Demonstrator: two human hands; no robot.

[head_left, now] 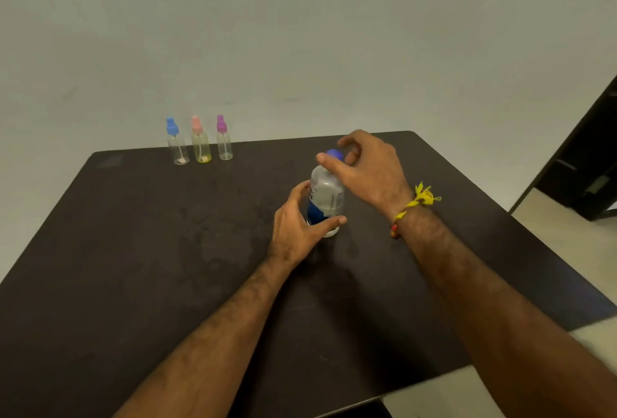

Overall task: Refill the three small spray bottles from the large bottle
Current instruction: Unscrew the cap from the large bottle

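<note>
Head view: left hand (297, 224) grips the large bottle (325, 197) mid-table; right hand (364, 167), fingers curled, hovers at its blue cap (335, 153). Uncapping seems next.

Three spray bottles (201, 140) far left of large bottle (325, 195)

Large bottle (325, 199) — blue label, print too blurred to read.

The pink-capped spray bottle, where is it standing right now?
In the head view the pink-capped spray bottle stands upright at the table's far left edge, in the middle of a row between the blue-capped bottle and the purple-capped bottle.
</note>
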